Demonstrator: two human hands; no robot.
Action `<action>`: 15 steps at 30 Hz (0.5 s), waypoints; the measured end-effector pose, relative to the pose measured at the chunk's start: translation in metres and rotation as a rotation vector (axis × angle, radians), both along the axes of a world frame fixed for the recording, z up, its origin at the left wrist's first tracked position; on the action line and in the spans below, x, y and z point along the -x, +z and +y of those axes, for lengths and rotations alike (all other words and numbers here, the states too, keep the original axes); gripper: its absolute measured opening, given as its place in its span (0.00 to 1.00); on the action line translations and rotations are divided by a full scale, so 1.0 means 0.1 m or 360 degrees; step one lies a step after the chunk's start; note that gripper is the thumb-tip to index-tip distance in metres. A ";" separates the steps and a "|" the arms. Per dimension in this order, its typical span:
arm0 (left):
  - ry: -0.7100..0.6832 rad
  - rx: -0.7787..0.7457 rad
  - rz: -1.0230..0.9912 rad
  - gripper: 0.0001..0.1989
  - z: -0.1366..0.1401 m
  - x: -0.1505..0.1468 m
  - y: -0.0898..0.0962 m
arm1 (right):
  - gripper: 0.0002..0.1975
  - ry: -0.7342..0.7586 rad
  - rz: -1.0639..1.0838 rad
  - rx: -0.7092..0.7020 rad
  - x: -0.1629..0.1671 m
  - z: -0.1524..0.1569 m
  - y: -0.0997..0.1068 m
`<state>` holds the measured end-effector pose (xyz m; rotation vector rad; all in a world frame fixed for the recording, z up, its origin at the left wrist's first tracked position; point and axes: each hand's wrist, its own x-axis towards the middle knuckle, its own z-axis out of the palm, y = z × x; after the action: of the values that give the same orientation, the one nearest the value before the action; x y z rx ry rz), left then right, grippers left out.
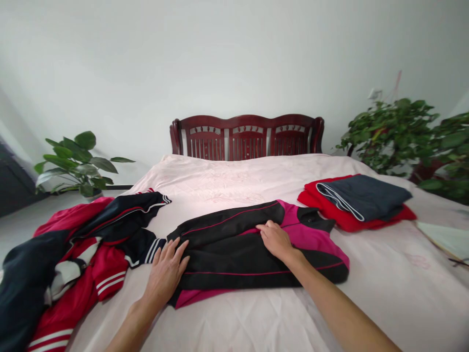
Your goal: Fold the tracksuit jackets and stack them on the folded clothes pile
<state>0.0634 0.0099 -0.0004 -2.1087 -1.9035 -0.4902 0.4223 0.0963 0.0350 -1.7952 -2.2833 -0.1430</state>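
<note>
A black and magenta jacket [227, 254] lies on the bed in front of me, its collar toward the right and its sleeves laid along the body. My left hand [170, 261] rests on the jacket's left end, with fingers stretched and slightly apart. Near the magenta chest part, my right hand [276, 239] has its fingers curled in, gripping the cloth by the sleeve edge. The palm hides exactly how much fabric is between those fingertips.
Loose red, navy and white clothes [110, 239] are heaped on the left. Right of the jacket, a folded dark grey garment [370, 195] lies on folded red cloth [395, 217]. A wooden headboard [247, 139] closes the bed's far end, and leafy plants [78, 159] flank the bed.
</note>
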 end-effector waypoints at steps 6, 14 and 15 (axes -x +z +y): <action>0.0014 0.0102 0.0007 0.24 -0.02 0.00 0.04 | 0.23 0.0010 -0.0356 0.0097 0.03 0.14 0.07; 0.0077 0.0153 0.0086 0.22 -0.04 -0.04 0.11 | 0.23 -0.0044 -0.0414 0.0115 -0.19 0.04 0.07; 0.0090 0.0167 0.0095 0.21 -0.04 -0.04 0.14 | 0.24 -0.0048 -0.0392 0.0127 -0.22 0.03 0.04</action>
<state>0.0678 0.0059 0.0140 -2.1016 -1.9890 -0.3181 0.4443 0.0997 0.0392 -1.9496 -2.4596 -0.2976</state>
